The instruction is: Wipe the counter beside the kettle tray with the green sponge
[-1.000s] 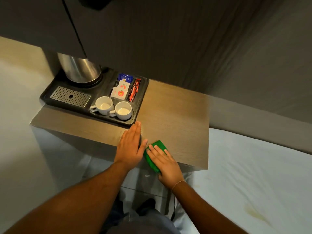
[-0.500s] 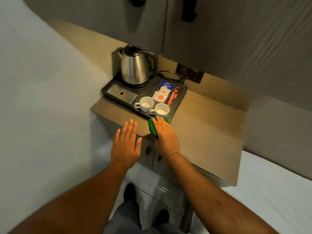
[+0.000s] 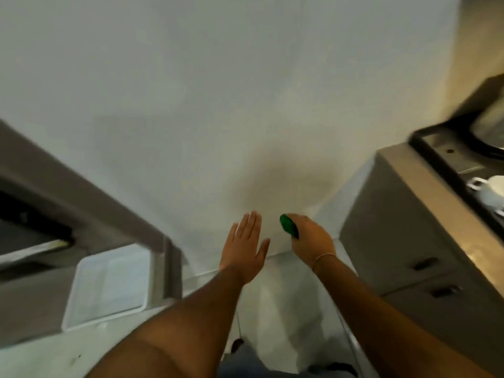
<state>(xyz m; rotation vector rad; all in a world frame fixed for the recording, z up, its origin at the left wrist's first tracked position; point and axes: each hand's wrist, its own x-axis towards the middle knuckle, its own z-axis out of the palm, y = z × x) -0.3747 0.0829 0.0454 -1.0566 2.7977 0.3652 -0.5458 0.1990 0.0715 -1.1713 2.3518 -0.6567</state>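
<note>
- Gripping the green sponge (image 3: pixel 289 226), the right hand (image 3: pixel 311 241) has its fingers curled around it, clamped; only the dark green front end pokes out past the knuckles on the thumb side.
- Sponge is held in the air, in front of a pale wall (image 3: pixel 218 91); it touches nothing but the hand.
- Thin bracelet or band shows at the right wrist (image 3: pixel 323 256).
- Left hand (image 3: pixel 244 251) is flat and empty, palm down: four fingers straight and close together, thumb spread off to the side. It touches nothing and sits just beside the right hand, a small gap between them.
- Both forearms bare, reaching forward from the bottom edge.
- Desk (image 3: pixel 447 214) lies at the right of the view, well apart from the sponge; its brown top runs off the right edge, with grey drawer fronts and dark handles (image 3: pixel 425 263) below it.
- Kettle tray (image 3: pixel 441 151), dark and blurred, sits on the far end of the desk; a white cup (image 3: pixel 491 186) is partly in view in it at the right edge.
- White rectangular tray (image 3: pixel 109 285) lies lower left, beside a grey frame.
- Whole view is motion-blurred; fine detail on the tray cannot be made out.
</note>
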